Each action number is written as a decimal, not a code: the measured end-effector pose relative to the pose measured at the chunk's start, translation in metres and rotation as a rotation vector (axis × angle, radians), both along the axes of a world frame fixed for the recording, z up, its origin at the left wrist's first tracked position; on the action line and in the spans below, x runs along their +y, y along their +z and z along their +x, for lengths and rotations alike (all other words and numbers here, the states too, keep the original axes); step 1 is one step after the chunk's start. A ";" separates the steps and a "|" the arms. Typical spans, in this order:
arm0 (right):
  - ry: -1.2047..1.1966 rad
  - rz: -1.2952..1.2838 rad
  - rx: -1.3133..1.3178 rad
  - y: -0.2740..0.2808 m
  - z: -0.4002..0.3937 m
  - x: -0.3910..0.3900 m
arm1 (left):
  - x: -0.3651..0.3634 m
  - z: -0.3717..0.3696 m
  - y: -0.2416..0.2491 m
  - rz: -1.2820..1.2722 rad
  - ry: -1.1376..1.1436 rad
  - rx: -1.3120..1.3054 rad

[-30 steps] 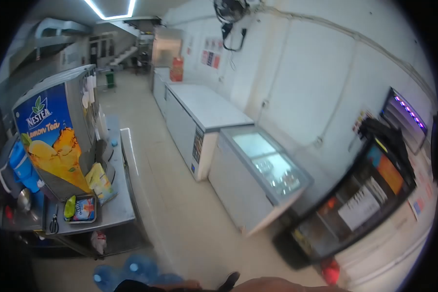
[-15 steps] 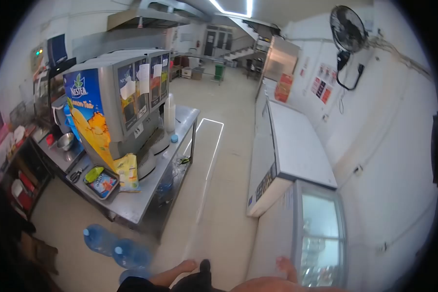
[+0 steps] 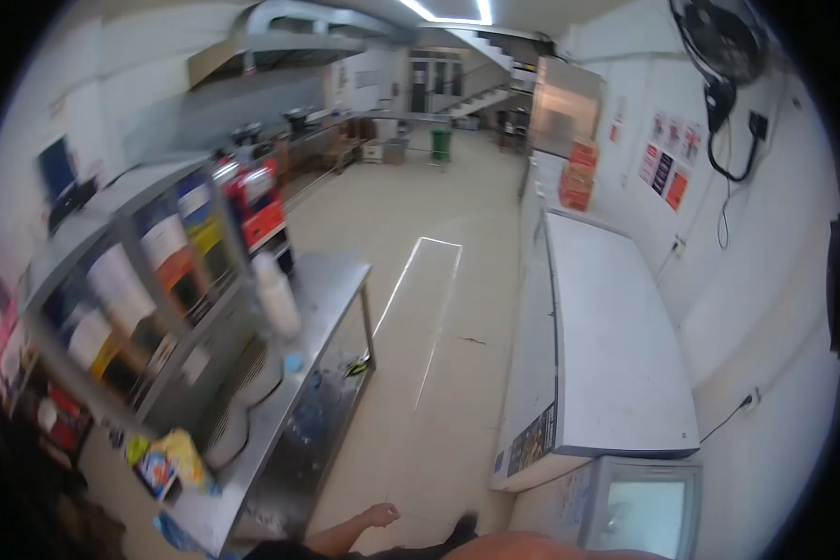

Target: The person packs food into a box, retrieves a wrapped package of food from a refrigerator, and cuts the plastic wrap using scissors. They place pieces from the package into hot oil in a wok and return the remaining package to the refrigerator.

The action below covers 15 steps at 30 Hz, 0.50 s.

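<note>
My left hand (image 3: 380, 515) hangs low over the floor at the bottom middle, its fingers loosely curled with nothing seen in them. It is apart from the steel table (image 3: 331, 294) on its left. Of my right arm (image 3: 541, 549) only a part shows at the bottom edge; the hand itself is out of view. A grey drink dispenser (image 3: 173, 359) stands on the table, with a yellow packet (image 3: 189, 459) near its front corner. Behind the drip trays are a blurred white bottle (image 3: 276, 297) and a small blue cap (image 3: 294, 362).
A long white chest freezer (image 3: 616, 327) lines the right wall, with a glass-door fridge (image 3: 649, 513) before it. Red boxes (image 3: 579, 177) sit farther back. Tiled floor (image 3: 420, 355) runs between table and freezer toward a green bin (image 3: 441, 145). A fan (image 3: 719, 42) hangs on the wall.
My view has moved forward along the aisle, bringing the dispenser and freezer closer. The right hand has left the view. My left hand has shifted slightly right.
</note>
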State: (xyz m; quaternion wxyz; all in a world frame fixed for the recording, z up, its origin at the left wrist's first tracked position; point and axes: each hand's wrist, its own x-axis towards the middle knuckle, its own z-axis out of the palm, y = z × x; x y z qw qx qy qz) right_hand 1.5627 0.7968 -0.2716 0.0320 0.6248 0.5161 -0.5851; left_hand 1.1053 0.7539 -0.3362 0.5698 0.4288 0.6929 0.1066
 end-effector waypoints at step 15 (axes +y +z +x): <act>-0.063 -0.455 0.476 0.030 -0.263 0.683 | 0.374 -0.124 -0.010 -0.262 0.316 -0.207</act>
